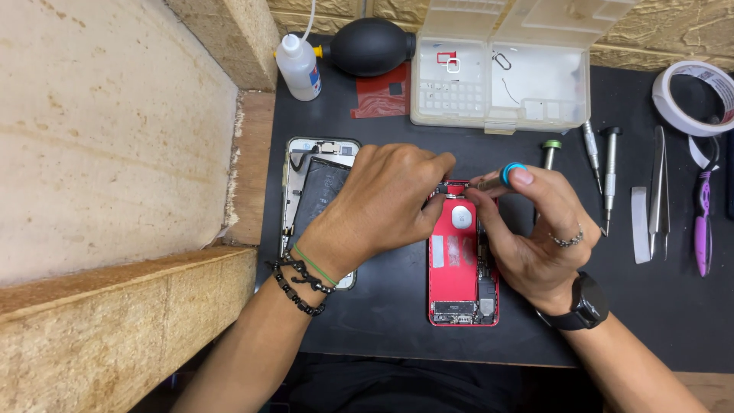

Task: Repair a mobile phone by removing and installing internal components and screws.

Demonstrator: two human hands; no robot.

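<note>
Overhead, clear parts box point(489, 95) with small screws point(453, 95).

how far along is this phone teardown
Done: the screen is off and lies left of the red phone body, whose inside is open to view. In hand: the right hand holds a blue-capped screwdriver at the body's top edge, where the left hand steadies it with its fingertips. Left: boards and parts sit in the body's lower end, and more screwdrivers wait on the mat.

Both hands meet at centre, left hand point(382, 203) curled palm-down, right hand point(527, 229) pinching with its fingers point(522, 177).
</note>
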